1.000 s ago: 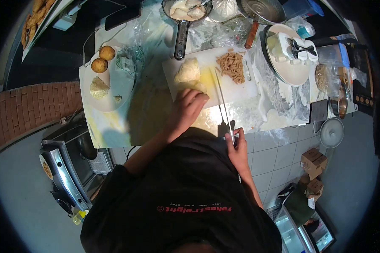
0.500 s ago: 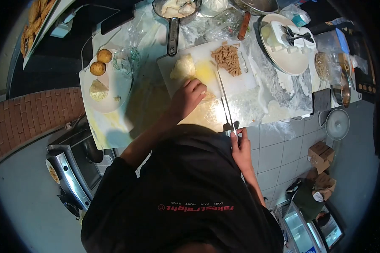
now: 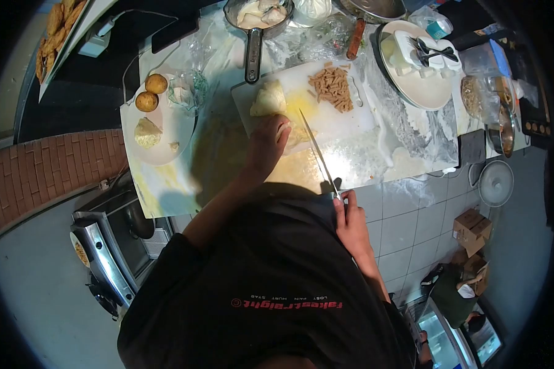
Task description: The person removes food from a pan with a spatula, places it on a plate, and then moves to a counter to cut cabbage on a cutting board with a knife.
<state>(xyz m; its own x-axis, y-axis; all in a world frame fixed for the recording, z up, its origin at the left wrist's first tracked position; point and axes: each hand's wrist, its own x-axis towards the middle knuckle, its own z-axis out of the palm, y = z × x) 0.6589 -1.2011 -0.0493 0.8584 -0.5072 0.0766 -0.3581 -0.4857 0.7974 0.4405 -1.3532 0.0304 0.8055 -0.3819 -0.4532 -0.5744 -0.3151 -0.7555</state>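
Observation:
My left hand is closed on a pale piece of food at the near edge of the white cutting board. Just beyond it on the board lies a larger pale yellow chunk, perhaps cabbage. My right hand grips the handle of a long knife, whose blade points away from me and lies over the board near the left fingers. Thin pale shreds sit between hand and blade. Brown strips are heaped at the board's right side.
A white plate with two round brown items and a cabbage-like piece stands left. Behind the board is a pan with pale food. A large plate holds containers at right. A person is at lower right.
The knife blade has swung left, and its tip now lies nearer my left hand. My left hand has shifted slightly left and turned around the pale piece.

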